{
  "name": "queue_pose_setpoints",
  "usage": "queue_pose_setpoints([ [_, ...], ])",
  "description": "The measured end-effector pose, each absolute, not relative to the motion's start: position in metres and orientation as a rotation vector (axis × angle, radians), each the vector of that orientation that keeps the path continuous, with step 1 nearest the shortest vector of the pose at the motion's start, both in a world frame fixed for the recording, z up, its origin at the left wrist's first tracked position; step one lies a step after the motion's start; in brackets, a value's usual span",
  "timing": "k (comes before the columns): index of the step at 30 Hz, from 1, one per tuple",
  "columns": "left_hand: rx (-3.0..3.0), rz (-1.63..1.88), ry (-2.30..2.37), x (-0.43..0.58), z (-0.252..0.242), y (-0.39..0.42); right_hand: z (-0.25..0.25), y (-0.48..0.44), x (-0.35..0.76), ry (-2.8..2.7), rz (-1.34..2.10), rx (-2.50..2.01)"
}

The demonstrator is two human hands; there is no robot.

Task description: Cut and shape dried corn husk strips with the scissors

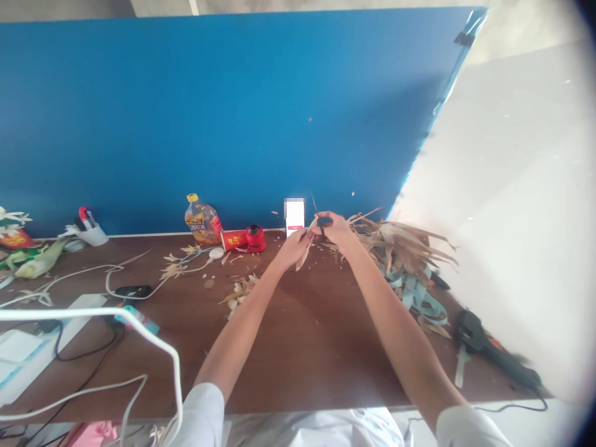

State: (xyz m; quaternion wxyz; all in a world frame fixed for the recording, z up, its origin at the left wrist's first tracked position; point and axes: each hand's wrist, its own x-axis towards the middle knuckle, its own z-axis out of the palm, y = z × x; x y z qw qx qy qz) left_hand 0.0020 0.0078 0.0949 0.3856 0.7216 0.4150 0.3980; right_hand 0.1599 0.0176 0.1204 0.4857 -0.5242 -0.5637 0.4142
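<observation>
My left hand point(294, 246) is closed in a pinch on a dry husk strip point(306, 248) over the far part of the brown table point(302, 347). My right hand point(336, 231) is closed round black-handled scissors point(320, 218), whose blades point up beside the strip. Both hands meet just left of a pile of dry corn husks point(400, 239).
Cut husk pieces point(239, 292) lie left of my arms. A bottle point(202, 220), a red cup point(235, 239) and red tape roll point(256, 238) stand by the blue wall. White cables point(139, 335) cross the left; a black glue gun point(484, 347) lies right.
</observation>
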Motion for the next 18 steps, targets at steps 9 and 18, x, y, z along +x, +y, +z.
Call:
queue_pose_setpoints([
  [9, 1.490, 0.740, 0.691, -0.018, 0.101, 0.009, 0.124, 0.017, 0.172, -1.404, 1.071, -1.218],
  [18, 1.537, 0.642, 0.587, -0.026, 0.113, 0.000, 0.124, 0.016, 0.171, -1.374, 1.096, -1.116],
])
